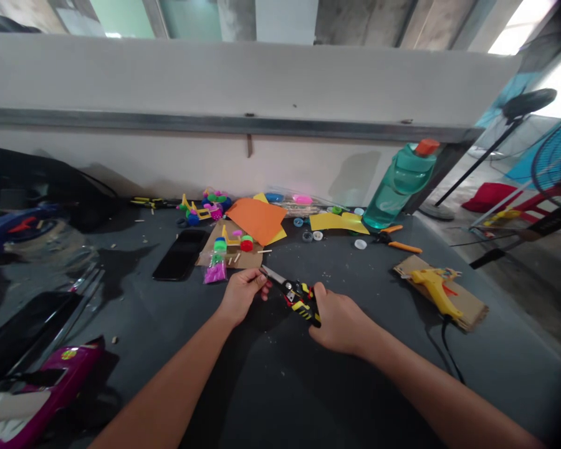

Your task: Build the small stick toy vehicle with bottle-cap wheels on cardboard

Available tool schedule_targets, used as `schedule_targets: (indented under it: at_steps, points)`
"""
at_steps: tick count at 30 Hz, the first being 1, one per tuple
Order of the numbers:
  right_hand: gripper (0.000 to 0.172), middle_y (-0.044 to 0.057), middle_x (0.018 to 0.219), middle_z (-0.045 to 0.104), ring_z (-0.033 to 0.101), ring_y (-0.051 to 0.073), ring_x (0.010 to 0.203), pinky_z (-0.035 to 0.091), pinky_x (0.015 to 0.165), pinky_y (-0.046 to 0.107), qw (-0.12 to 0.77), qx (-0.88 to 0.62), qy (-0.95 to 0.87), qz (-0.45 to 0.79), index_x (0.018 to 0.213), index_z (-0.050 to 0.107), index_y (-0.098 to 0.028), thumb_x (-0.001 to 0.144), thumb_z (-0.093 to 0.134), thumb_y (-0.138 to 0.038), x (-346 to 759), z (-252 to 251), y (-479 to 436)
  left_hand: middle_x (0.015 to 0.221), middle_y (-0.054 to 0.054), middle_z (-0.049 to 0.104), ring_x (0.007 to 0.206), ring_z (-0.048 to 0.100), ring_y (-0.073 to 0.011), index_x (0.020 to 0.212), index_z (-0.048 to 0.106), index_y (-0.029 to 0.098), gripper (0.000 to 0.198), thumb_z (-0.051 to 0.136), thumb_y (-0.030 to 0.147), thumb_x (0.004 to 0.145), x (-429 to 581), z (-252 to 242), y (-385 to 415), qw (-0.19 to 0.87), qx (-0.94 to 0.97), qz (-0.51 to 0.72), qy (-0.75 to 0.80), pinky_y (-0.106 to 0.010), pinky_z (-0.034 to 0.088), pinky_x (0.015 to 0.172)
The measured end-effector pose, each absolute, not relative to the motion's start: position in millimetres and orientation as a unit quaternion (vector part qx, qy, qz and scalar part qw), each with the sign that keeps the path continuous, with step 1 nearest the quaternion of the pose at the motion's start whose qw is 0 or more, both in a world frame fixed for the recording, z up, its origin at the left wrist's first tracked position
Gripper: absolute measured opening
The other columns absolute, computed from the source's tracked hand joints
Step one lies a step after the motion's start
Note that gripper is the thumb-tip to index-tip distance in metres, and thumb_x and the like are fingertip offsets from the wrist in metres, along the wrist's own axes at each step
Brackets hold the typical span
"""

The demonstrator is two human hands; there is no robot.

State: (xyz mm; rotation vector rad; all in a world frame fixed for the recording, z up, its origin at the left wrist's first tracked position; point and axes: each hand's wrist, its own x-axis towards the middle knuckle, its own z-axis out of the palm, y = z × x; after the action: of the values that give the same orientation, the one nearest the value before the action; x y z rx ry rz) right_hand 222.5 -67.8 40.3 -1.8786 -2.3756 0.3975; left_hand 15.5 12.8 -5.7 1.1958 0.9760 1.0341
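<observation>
- Head view: at the centre of the frame, the right hand (pixel 341 318) is wrapped around the handles of black-and-yellow shears (pixel 295 295), their silver blades pointing up and left.
- Left hand (pixel 242 294), just left of the blades, has its thumb and fingers drawn together beside the tip; whether they pinch a small piece, I cannot tell.
- The step in hand looks like lining up or trimming something small at the blades; the pose calls for a steady left hand, fingertips clear of the edges.
- Above the hands, a cardboard sheet (pixel 206 254) bears a yellow frame with coloured bottle caps (pixel 246 243) and partly lies under orange paper (pixel 257 219).
- Left of it lies a black smartphone (pixel 181 254); at the right, a yellow glue gun (pixel 436 289) rests on another cardboard piece (pixel 475 317).
- A teal bottle (pixel 395 187) leans at upper right, near orange-handled pliers (pixel 404 247).
- All this is on a dark grey tabletop (pixel 280 405) against a pale partition (pixel 215 78); a fan (pixel 558 153) stands at the right edge.
</observation>
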Motion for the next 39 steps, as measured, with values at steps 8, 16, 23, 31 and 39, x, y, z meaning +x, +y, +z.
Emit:
schedule_targets:
  at_steps: [8,16,23,31,39]
  points:
    - [0.030,0.007,0.083,0.057,0.055,0.019,0.068,0.031,0.058,0.028,0.088,-0.621,-0.768,0.127,0.087,0.038,-0.019,0.061,0.051,-0.028,224,38,-73,0.059,0.000,0.058,0.046,0.053,-0.0092,0.065,0.060,0.013,0.019,0.065,0.031,0.069,16,4,10,0.599,0.543,0.421,0.411,-0.023,0.045,0.046]
    - [0.032,0.008,0.085,0.057,0.055,0.019,0.070,0.033,0.060,0.029,0.083,-0.620,-0.771,0.118,0.090,0.038,-0.019,0.062,0.052,-0.029,223,37,-71,0.058,0.000,0.058,0.045,0.053,-0.0095,0.064,0.060,0.013,0.019,0.064,0.030,0.070,18,8,7,0.601,0.543,0.420,0.409,-0.023,0.045,0.045]
    - [0.032,0.006,0.078,0.060,0.057,0.020,0.064,0.030,0.055,0.028,0.042,-0.623,-0.773,0.114,0.091,0.038,-0.018,0.065,0.052,-0.031,223,34,-65,0.058,-0.001,0.058,0.044,0.052,-0.0090,0.063,0.059,0.011,0.022,0.066,0.032,0.069,19,6,9,0.607,0.523,0.428,0.418,-0.022,0.044,0.045]
    - [0.035,0.005,0.077,0.059,0.056,0.019,0.063,0.027,0.054,0.027,0.085,-0.650,-0.739,0.156,0.095,0.038,-0.018,0.065,0.050,-0.030,229,32,-63,0.065,-0.001,0.060,0.052,0.052,-0.0084,0.075,0.062,0.012,0.020,0.067,0.031,0.070,22,3,8,0.628,0.481,0.464,0.398,-0.021,0.046,0.048]
    - [0.037,0.006,0.082,0.058,0.056,0.020,0.071,0.033,0.060,0.028,0.111,-0.629,-0.758,0.134,0.096,0.040,-0.018,0.063,0.053,-0.029,225,29,-67,0.063,0.000,0.059,0.053,0.053,-0.0084,0.069,0.061,0.012,0.018,0.066,0.029,0.070,20,3,10,0.630,0.479,0.466,0.396,-0.020,0.046,0.049]
